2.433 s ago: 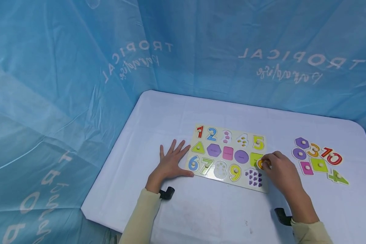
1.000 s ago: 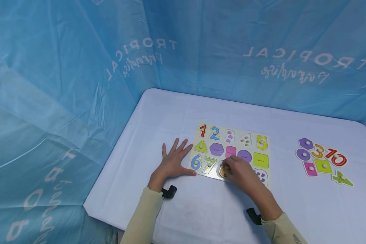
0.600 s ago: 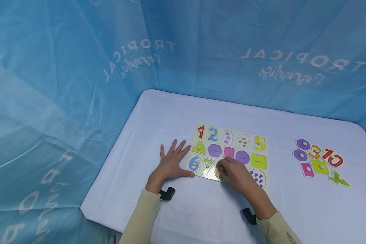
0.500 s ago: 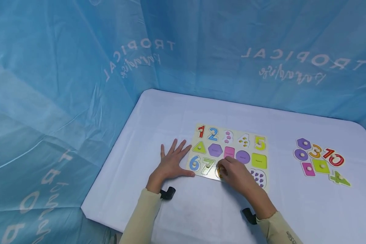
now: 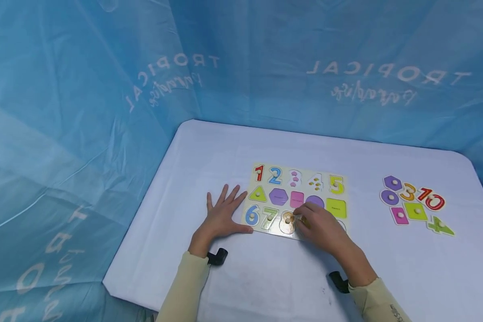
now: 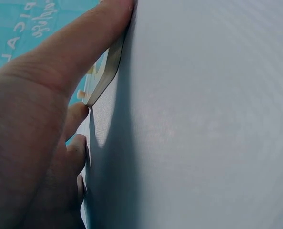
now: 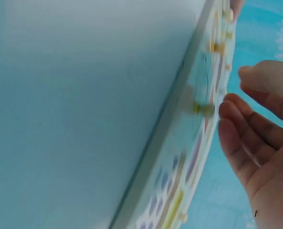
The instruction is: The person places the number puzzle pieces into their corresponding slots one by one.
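Observation:
A pale number-and-shape puzzle board (image 5: pixel 326 179) lies on the table. My left hand (image 5: pixel 221 219) rests at its left side with fingers spread, the thumb along the near left corner; the left wrist view shows this thumb (image 6: pixel 70 52) against the board's edge. An orange knobbed number 8 piece (image 5: pixel 287 228) lies in its slot in the bottom row. Just right of it hovers my right hand (image 5: pixel 322 226), its fingers loosely bent, covering most of the 9 and part of the last slot. In the right wrist view its fingertips (image 7: pixel 229 107) stand apart from the knobs, with nothing between them.
Right of the board lie loose knobbed pieces: a purple hexagon (image 5: pixel 392 182), a purple circle (image 5: pixel 389 197), an orange 3 (image 5: pixel 408 192), a red 10 (image 5: pixel 432 199), a pink rectangle (image 5: pixel 399 215), a green square (image 5: pixel 416 211) and a green 4 (image 5: pixel 440 226). Blue curtains (image 5: pixel 326 98) surround the white table (image 5: pixel 265 277).
My right hand carried the 8 from the board's right side to its slot, then let it go and shifted slightly right. The left hand stays at the board's left side.

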A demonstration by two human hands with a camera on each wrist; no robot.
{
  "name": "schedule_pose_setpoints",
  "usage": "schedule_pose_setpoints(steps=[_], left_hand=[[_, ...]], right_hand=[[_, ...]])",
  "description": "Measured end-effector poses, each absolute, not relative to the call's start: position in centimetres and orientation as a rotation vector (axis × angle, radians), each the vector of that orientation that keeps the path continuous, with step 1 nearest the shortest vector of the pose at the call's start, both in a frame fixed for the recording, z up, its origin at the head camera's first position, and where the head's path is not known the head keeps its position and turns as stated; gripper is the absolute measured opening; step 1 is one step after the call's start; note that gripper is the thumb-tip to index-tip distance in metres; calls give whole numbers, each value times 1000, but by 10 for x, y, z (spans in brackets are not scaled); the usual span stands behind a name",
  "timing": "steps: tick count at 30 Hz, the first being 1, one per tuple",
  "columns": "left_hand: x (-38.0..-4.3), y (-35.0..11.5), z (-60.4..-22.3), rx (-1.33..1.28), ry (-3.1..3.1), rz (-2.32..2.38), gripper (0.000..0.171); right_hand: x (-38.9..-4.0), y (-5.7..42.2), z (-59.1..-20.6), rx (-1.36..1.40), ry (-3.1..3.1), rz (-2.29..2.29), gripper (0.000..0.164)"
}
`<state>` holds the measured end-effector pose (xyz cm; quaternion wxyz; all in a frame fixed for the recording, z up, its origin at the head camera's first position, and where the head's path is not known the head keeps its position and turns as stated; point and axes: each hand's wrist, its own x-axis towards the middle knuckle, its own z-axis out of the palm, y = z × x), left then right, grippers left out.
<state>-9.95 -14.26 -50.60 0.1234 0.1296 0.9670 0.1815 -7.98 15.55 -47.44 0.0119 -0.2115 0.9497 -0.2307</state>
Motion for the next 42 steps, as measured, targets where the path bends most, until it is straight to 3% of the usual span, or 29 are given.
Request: schedule_pose_setpoints(steps=[26,42], left_hand=[[-99,-144,-504,379,2812,520,114],[-98,-144,-504,381,2826,540,114]], right_hand=[[-82,228,-463,-269,3128,-544,37],[-86,302,-462,27,3088,-432,39]])
